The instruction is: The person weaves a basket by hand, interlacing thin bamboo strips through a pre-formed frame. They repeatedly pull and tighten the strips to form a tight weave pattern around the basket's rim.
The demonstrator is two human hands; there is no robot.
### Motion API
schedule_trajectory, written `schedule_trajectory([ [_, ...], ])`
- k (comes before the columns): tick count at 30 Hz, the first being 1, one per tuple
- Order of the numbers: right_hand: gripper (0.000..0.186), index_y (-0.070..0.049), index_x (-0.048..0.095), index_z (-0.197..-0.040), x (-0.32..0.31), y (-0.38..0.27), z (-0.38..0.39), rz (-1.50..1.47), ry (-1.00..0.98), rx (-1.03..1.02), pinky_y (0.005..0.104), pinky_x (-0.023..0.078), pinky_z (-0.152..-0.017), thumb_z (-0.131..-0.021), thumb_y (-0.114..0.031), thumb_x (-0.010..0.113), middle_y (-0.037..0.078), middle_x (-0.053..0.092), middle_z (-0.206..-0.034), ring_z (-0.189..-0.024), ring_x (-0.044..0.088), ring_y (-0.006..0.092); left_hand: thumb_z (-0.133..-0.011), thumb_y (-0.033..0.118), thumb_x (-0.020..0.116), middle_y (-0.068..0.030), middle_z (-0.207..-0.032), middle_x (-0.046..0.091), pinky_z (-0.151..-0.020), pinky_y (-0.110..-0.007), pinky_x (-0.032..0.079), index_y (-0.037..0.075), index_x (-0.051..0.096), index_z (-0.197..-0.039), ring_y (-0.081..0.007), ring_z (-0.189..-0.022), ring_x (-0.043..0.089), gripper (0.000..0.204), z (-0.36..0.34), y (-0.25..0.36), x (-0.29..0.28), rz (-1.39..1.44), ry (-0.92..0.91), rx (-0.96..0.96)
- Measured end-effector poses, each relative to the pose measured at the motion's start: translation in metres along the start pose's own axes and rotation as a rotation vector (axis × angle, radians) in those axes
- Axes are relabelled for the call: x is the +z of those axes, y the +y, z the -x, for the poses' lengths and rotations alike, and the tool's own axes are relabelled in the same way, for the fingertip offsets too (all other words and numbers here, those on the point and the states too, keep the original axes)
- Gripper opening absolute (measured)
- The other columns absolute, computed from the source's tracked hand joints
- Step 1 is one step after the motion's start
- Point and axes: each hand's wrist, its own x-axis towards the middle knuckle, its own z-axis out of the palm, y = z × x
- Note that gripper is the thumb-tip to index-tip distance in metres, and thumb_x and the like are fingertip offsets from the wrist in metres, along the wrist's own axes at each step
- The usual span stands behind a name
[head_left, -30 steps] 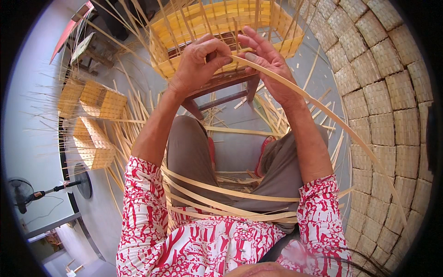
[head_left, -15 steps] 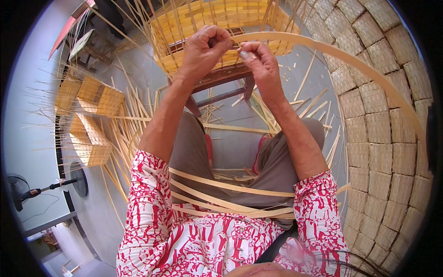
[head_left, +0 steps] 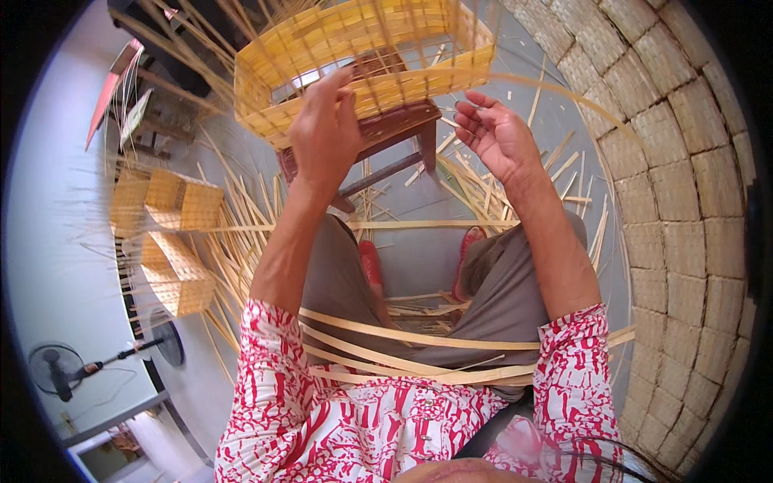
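Note:
A yellow woven basket (head_left: 274, 68) with upright stakes sits on a small brown wooden stool (head_left: 407, 125) in front of my knees. My left hand (head_left: 326, 133) is at the basket's near left wall, its fingers curled over the weave and partly hidden. To the right of the basket, my right hand (head_left: 499, 137) is held up with its fingers apart and nothing in them. A long thin bamboo strip (head_left: 564, 90) extends from the basket's near side, passing above my right fingertips and curving off to the right. Several more strips (head_left: 419, 334) lie across my lap.
Loose strips (head_left: 241, 217) spread over the floor on the left, beside smaller woven baskets (head_left: 173, 274). More cut strips (head_left: 483, 189) lie around the stool. Stacked woven pieces (head_left: 672, 201) line the right side. A fan (head_left: 60, 370) stands at the far left.
My hands have moved apart: the right has let go of the strip, opened and moved right, while the left has moved left and down along the basket. The view has shifted slightly.

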Motion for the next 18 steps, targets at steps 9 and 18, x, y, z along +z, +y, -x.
schedule_trajectory([
  [9, 0.025, -0.007, 0.053, -0.123, -0.003, -0.029, -0.038, -0.577, 0.149, -0.218, 0.0452, 0.059, -0.082, -0.101, -0.004, 0.042, 0.021, 0.067, -0.110, -0.091, 0.067, 0.0334, -0.086, 0.012, 0.071, -0.0065, -0.099, 0.067, -0.063, -0.036, 0.056, 0.009, 0.069, -0.103, -0.0266, -0.078, 0.069, 0.017, -0.035, 0.015, 0.039, -0.193, -0.169, 0.217],
  [18, 0.033, -0.001, 0.068, -0.118, 0.036, -0.039, -0.021, 0.009, -0.356, -0.309, 0.0319, 0.059, -0.079, -0.098, -0.028, 0.066, 0.013, 0.071, -0.113, -0.093, 0.069, 0.0198, -0.087, 0.012, 0.072, -0.0078, -0.085, 0.063, -0.063, -0.035, 0.050, 0.007, 0.069, -0.094, -0.0255, -0.073, 0.065, 0.009, -0.045, 0.015, 0.024, 0.120, -0.245, 0.028],
])
